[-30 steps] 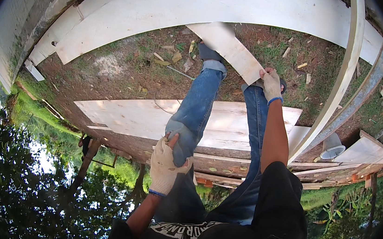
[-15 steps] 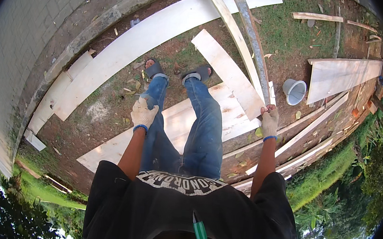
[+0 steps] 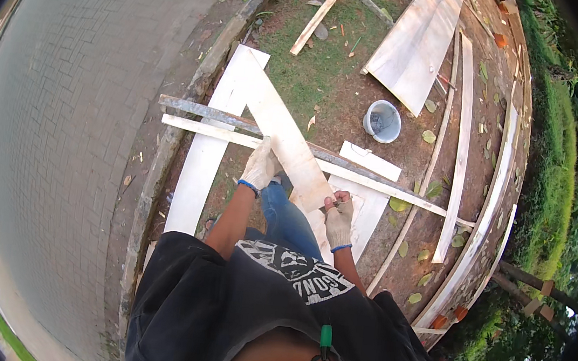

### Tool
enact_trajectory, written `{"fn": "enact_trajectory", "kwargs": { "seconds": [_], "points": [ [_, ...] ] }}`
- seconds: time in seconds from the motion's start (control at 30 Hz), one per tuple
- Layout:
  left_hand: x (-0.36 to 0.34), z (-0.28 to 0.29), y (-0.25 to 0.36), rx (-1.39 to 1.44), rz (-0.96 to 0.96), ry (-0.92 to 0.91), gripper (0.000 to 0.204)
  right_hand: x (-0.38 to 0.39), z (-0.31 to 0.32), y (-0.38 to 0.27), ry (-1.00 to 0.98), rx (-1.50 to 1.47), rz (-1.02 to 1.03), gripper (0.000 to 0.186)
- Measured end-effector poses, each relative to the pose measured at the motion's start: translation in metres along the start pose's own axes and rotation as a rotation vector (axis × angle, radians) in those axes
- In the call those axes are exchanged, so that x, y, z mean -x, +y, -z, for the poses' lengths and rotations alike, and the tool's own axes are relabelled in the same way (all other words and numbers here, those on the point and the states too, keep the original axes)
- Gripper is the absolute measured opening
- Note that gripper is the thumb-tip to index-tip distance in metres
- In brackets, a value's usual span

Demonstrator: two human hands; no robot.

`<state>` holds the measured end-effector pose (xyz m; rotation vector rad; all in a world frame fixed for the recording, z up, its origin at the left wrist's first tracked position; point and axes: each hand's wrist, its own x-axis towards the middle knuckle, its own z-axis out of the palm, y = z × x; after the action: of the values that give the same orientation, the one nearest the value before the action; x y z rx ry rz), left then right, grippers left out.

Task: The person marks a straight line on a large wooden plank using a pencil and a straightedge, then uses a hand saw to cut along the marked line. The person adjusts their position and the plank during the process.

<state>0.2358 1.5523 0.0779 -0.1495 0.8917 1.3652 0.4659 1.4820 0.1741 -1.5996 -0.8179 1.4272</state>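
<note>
A long pale wooden board stretches away from me, tilted to the left, over the crossing strips. My left hand, in a cream knit glove with a blue cuff, is closed at the board's left edge; its fingertips are partly hidden. At the near right corner, my gloved right hand pinches the same board between bare-looking thumb and fingers. Beneath the board cross a grey, stained metal-looking bar and a pale wooden strip. Other flat pale boards lie under my hands.
A white bucket stands ahead to the right, near a wide panel. Long wooden strips lie on the soil at right. To the left, a concrete curb borders the paved road. A short wood piece lies on grass.
My body and view have turned to the right. My left hand has moved from above my left leg to the board's left edge. The right hand stays at the board's near end.
</note>
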Motion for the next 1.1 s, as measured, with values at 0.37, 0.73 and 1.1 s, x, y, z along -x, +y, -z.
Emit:
{"fn": "enact_trajectory", "kwargs": {
  "seconds": [0.37, 0.73, 1.1],
  "points": [
    [-0.106, -0.178, 0.164, -1.434, -0.807, 0.217, 0.07, -0.067, 0.132, 0.047, 0.333, 0.521, -0.101, 0.016],
    [-0.241, -0.086, 0.215, -2.281, 0.055, 0.118, 0.055, -0.123, 0.115, 0.069, 0.414, -0.012, -0.742, 0.024],
    [-0.406, -0.139, 0.298, -1.777, 0.513, 0.009, 0.05, -0.423, 0.071, -0.063, 0.474, 0.04, -0.405, 0.028]
  ]
}}
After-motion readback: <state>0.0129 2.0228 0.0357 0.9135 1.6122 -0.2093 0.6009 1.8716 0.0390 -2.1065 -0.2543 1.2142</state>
